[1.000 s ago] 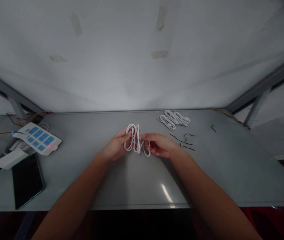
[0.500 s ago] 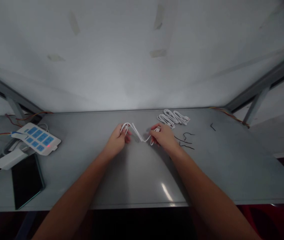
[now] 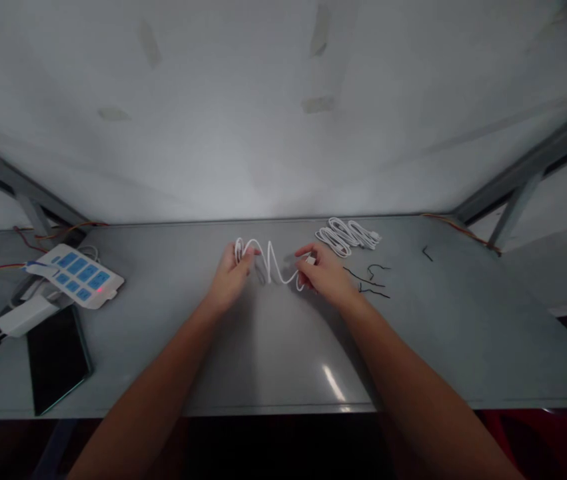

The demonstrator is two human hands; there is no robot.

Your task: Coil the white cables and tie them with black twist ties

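Note:
A white USB cable (image 3: 271, 261) hangs in loose bends between my two hands, just above the grey table. My left hand (image 3: 232, 275) is closed on its looped end, with coils showing above the fingers. At the other end, my right hand (image 3: 319, 268) pinches the cable close to its white plug, and a small loop drops below the fingertips. Beyond my right hand lies a bundle of coiled white cables (image 3: 347, 237). Several thin black twist ties (image 3: 374, 283) are spread on the table to the right of that hand.
On the left are a white power strip (image 3: 79, 275) with blue sockets and a lit red light, a white adapter (image 3: 26, 316) and a dark tablet (image 3: 58, 360). One more black tie (image 3: 428, 253) lies farther right. A pale wall (image 3: 243, 133) rises behind the table (image 3: 283, 360).
The cable between my hands has loosened into wider, separate bends. My left hand has shifted slightly left, and its coils have spread apart. My right hand stays nearly in place.

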